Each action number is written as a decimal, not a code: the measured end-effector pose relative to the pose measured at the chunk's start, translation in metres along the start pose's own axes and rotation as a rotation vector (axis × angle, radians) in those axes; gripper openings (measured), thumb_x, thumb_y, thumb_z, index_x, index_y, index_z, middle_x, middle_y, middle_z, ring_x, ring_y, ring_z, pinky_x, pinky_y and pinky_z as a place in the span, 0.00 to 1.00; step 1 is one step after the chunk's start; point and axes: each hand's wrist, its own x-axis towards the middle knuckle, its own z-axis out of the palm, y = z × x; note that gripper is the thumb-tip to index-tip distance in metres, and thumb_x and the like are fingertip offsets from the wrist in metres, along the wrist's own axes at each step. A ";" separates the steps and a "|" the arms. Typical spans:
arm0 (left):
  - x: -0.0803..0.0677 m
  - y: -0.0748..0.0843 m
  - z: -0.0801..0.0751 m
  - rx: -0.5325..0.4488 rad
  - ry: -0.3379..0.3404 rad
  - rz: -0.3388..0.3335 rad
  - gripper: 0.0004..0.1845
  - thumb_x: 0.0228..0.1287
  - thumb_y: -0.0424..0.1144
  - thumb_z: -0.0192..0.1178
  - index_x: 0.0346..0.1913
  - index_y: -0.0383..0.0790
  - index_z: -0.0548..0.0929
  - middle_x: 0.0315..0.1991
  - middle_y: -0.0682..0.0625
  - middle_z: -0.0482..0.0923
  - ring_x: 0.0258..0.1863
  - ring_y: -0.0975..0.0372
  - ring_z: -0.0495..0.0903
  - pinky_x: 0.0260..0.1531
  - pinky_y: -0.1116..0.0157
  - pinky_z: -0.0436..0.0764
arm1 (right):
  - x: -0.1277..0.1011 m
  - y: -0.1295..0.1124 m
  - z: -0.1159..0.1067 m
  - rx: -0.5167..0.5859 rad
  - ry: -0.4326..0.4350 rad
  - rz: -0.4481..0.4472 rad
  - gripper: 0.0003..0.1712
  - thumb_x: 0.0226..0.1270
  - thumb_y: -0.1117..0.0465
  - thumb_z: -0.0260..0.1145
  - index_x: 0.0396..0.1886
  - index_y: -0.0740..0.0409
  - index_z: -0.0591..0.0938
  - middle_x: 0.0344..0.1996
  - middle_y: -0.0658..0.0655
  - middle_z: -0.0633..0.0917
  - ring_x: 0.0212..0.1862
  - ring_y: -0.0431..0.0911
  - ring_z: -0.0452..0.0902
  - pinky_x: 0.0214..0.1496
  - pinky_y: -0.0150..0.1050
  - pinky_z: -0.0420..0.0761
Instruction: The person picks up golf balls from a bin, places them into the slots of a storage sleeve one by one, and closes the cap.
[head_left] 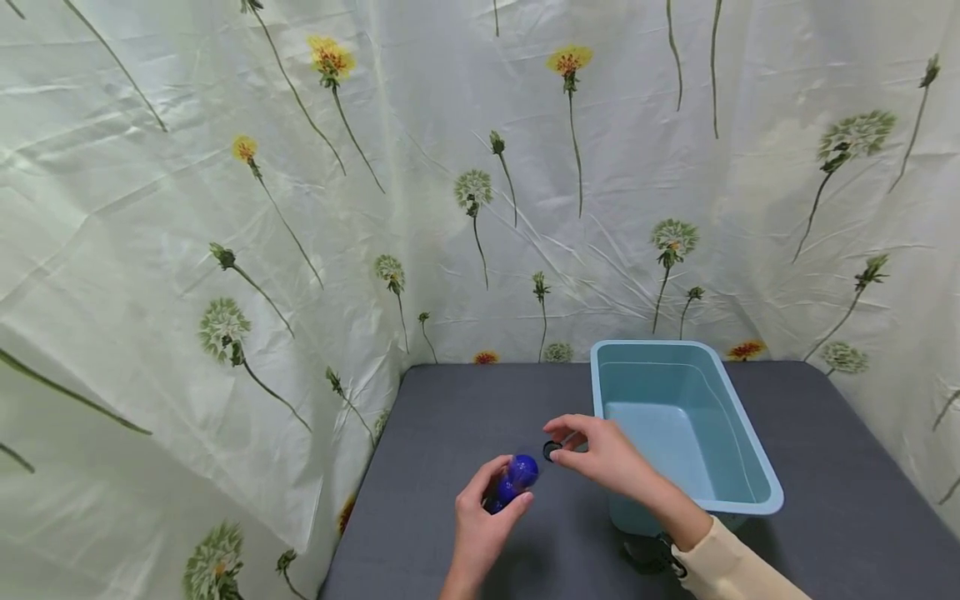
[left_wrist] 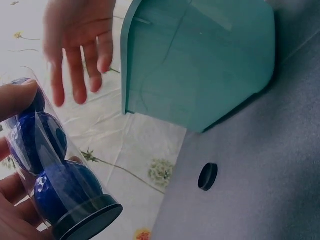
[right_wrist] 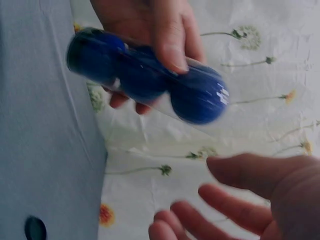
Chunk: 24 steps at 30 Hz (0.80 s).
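My left hand (head_left: 501, 493) grips a clear plastic tube (head_left: 513, 481) packed with dark blue balls, tilted above the grey table. In the left wrist view the tube (left_wrist: 50, 165) ends in a black bottom cap. A loose black cap (head_left: 552, 451) lies on the table just past the tube; the same black cap (left_wrist: 208, 176) shows beside the bin. My right hand (head_left: 561, 443) hovers over that cap with fingers relaxed and spread, holding nothing. The right wrist view shows those empty fingers (right_wrist: 235, 200) below the gripped tube (right_wrist: 145, 80).
A light blue plastic bin (head_left: 750, 467) stands on the grey table (head_left: 450, 400) right of my hands, with nothing visible inside. A floral curtain (head_left: 225, 250) hangs at the back and close along the table's left edge.
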 end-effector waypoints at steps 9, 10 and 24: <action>0.000 0.005 -0.007 -0.060 0.019 0.024 0.27 0.55 0.44 0.77 0.59 0.53 0.82 0.52 0.57 0.83 0.48 0.58 0.84 0.47 0.56 0.82 | 0.002 0.004 0.049 -0.247 0.168 0.021 0.24 0.58 0.60 0.78 0.55 0.47 0.84 0.44 0.47 0.82 0.44 0.44 0.81 0.42 0.42 0.83; 0.000 0.005 -0.007 -0.068 0.023 0.033 0.27 0.55 0.44 0.77 0.59 0.52 0.82 0.52 0.57 0.83 0.48 0.58 0.84 0.47 0.56 0.82 | 0.002 0.004 0.053 -0.270 0.181 0.022 0.24 0.57 0.61 0.78 0.54 0.48 0.84 0.44 0.48 0.82 0.44 0.45 0.82 0.42 0.44 0.83; -0.005 0.006 -0.018 -0.055 0.029 0.015 0.27 0.56 0.45 0.77 0.59 0.52 0.82 0.53 0.57 0.82 0.49 0.58 0.83 0.48 0.55 0.82 | 0.011 0.038 0.099 -0.228 0.254 0.147 0.27 0.56 0.62 0.79 0.57 0.55 0.84 0.50 0.60 0.82 0.46 0.55 0.82 0.42 0.53 0.83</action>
